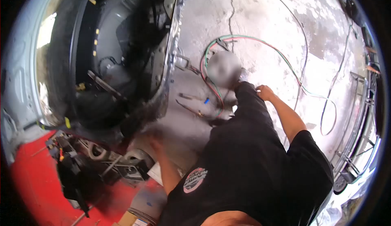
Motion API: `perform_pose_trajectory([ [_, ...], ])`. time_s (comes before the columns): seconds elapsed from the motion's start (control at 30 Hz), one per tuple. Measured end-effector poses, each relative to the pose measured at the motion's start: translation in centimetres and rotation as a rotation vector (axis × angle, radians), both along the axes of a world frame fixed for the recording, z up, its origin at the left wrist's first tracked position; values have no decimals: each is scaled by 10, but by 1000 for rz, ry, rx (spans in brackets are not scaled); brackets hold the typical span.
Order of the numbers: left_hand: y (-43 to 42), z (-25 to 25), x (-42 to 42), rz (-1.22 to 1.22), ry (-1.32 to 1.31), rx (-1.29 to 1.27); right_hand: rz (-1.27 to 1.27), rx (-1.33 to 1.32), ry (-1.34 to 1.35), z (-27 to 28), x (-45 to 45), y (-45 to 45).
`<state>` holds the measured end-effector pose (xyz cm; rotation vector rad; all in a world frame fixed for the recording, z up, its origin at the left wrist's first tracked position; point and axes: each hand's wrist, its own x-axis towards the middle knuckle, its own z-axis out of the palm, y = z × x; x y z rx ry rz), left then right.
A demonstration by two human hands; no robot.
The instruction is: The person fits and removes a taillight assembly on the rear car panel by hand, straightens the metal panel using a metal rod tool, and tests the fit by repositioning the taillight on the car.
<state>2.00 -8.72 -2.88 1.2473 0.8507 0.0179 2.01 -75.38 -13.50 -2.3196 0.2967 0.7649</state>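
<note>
My right hand is beside my dark trouser leg, its fingers bent in towards the cloth; whether anything is in them is hidden. Over on the other side, my left hand is smeared by motion, near the lower edge of the open car body and above the greasy metal parts. Its fingers cannot be made out. Between my hands, a torch-like tool and a small blue item lie on the concrete floor. A blurred round grey shape is beyond my knee.
Red and green hoses loop over the floor, with a dark cable farther right. A metal frame with a wheel stands at the right. Car parts lie on a red surface at the lower left, near a cardboard box.
</note>
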Motion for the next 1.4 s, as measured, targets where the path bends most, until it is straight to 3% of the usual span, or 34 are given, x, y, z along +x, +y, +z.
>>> perform_pose_trajectory([
  [0.03,6,-33,-13,-28,130,70,-93,55,36,-3,20,-14],
  [0.07,36,-76,-37,-189,112,-35,-310,196,133,-2,37,-28],
  [0.1,18,-98,-33,-432,370,97,-521,333,234,3,49,-46],
  [0.13,-2,-117,-27,-723,597,213,-560,361,200,8,58,-65],
  [0.2,-134,-20,29,-550,707,41,-625,406,146,29,79,-90],
  [0.27,-209,-4,91,-742,739,153,-673,435,114,57,94,-113],
  [0.4,-298,1,204,-1071,420,209,-858,486,41,51,96,-146],
  [0.47,-332,10,256,-1051,274,139,-904,515,61,41,87,-153],
  [0.57,-362,21,320,-1054,96,251,-933,545,94,27,83,-146],
  [0.67,-375,38,360,-1129,90,318,-936,588,116,11,86,-133],
  [0.87,-353,9,490,-1055,-2,618,-947,572,199,6,146,-142],
  [0.93,-378,35,554,-771,-108,459,-1034,593,185,-2,175,-160],
  [0.97,-387,48,592,-734,-183,508,-1078,605,174,-8,196,-168],
  [1.07,-424,83,721,-563,-493,690,-1227,540,152,-11,271,-196],
  [1.17,-478,166,830,-598,-734,1097,-1273,525,108,-8,353,-213],
  [1.23,-514,221,893,-590,-910,1153,-946,433,-44,-46,407,-221],
  [1.27,-527,237,926,-571,-991,1117,-932,469,-73,-22,446,-220],
  [1.37,-554,283,1002,-704,-938,1515,-1023,658,-10,74,584,-190],
  [1.4,-566,291,1018,-750,-852,1433,-956,801,-33,91,619,-183],
])
